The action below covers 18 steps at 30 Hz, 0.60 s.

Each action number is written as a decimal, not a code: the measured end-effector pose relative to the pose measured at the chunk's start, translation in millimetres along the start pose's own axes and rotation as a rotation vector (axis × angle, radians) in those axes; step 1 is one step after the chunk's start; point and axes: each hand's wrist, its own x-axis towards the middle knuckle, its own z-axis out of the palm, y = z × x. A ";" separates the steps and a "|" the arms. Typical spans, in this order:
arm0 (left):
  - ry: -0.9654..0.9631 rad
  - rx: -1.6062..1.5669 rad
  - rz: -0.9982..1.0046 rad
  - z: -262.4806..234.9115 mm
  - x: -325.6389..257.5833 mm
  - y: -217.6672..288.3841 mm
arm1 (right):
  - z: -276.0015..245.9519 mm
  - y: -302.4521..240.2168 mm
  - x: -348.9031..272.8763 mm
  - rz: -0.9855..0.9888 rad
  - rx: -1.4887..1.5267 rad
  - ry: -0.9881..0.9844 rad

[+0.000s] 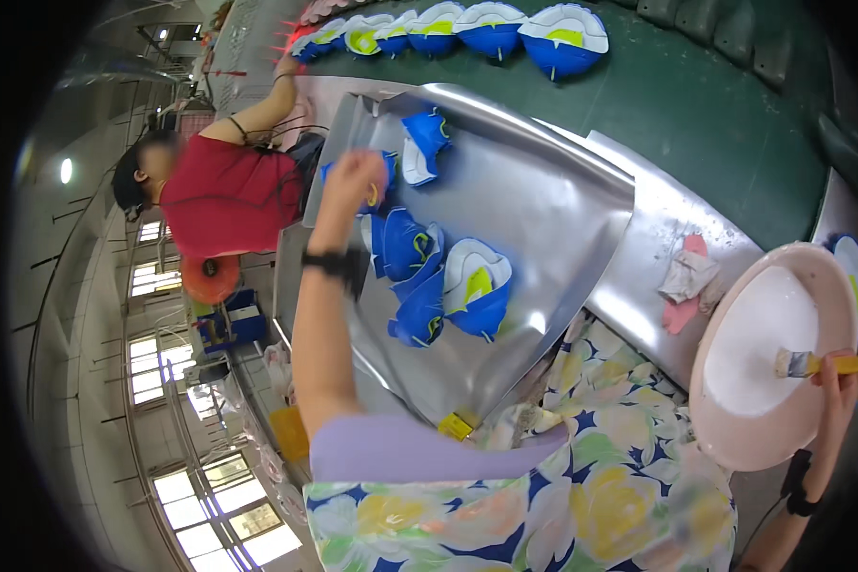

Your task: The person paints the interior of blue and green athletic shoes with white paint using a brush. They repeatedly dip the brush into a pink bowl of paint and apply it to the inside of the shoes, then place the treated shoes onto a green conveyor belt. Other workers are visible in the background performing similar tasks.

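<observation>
My left hand (357,181) reaches over a metal tray (553,219), its fingers closed on a blue shoe upper (388,170) that it partly hides. Just beyond it lies another blue and white upper (423,145). Nearer to me, several more are bunched together, among them one with a white lining and a yellow-green patch (477,288). On the right, my right hand (837,377) grips the yellow handle of a paintbrush (810,364). The brush's bristles rest at the white liquid in a pale pink basin (725,424).
A row of blue uppers (498,30) stands along the green conveyor belt (677,124) at the back. Beside the basin lie a crumpled cloth (688,275) and a pink piece (679,316). At left, a person in a red shirt (229,195) reaches toward the belt.
</observation>
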 end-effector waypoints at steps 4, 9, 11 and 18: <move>-0.236 0.555 0.139 57.7 -147.8 -76.2 | -2.4 30.7 13.6 -0.109 -0.069 0.023; -0.174 1.227 0.593 158.9 -189.2 -88.8 | 63.2 -17.8 3.0 -0.126 -0.087 -0.109; -0.129 0.988 0.612 164.6 -170.9 -89.9 | 77.2 -26.2 8.5 -0.217 -0.190 -0.084; -0.541 -0.970 0.263 183.5 -111.9 -25.9 | 176.5 -21.2 8.0 -0.326 -0.360 -0.118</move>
